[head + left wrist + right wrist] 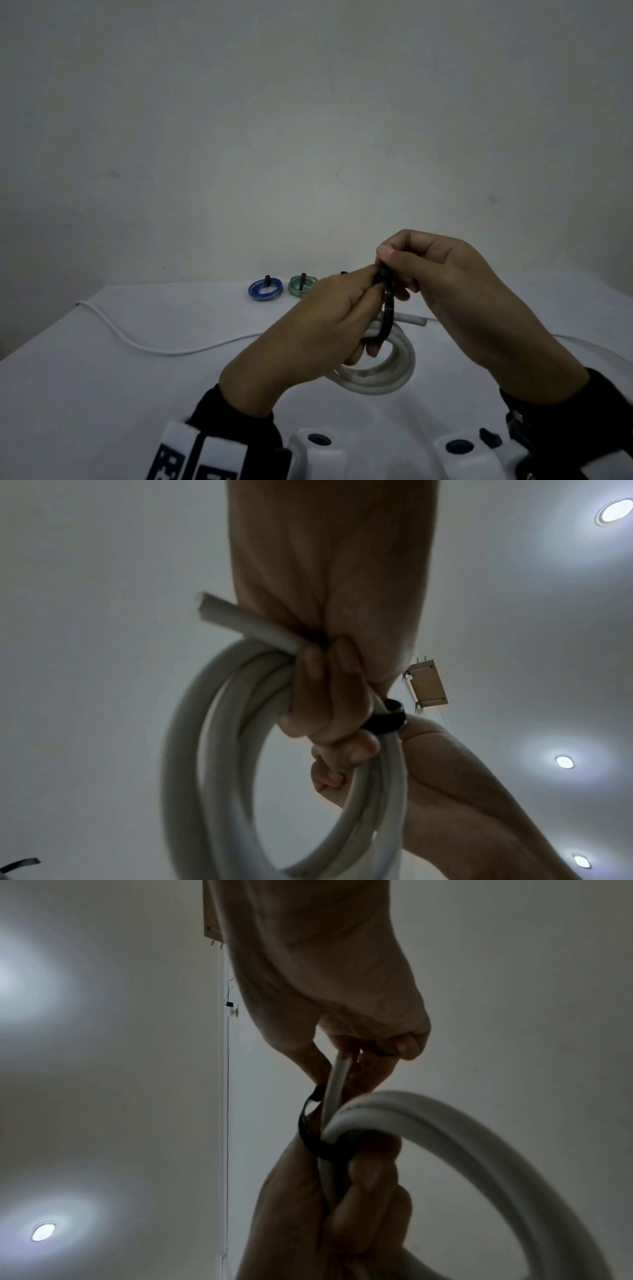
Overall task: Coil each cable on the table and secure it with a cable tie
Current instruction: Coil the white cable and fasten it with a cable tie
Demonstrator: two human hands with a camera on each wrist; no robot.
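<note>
**White cable coiled, black tie being closed around it**

White cable [380, 370], wound into a few loops, is held up above the middle of the table [102, 377], nearer its front edge. The left hand [318, 329] has its fingers curled round the bundled strands where they cross, with one cut end sticking out past the knuckles. A black cable tie [386, 310] loops around that same spot. The right hand [442, 274] pinches the top of the tie between thumb and fingertips, just above the left hand's thumb.

The step in hand looks like fastening the tie on this coil; whether the tail has already entered the head cannot be told, since fingers cover it. The next move probably calls for keeping the loops squeezed together with the left hand while the right draws the tail through until the strap sits snug.

Near the far edge lie a blue coil [265, 289] and a green coil [301, 286], each already tied. A thinner white cord [137, 342] trails loose across the left side, seemingly not yet done.
</note>
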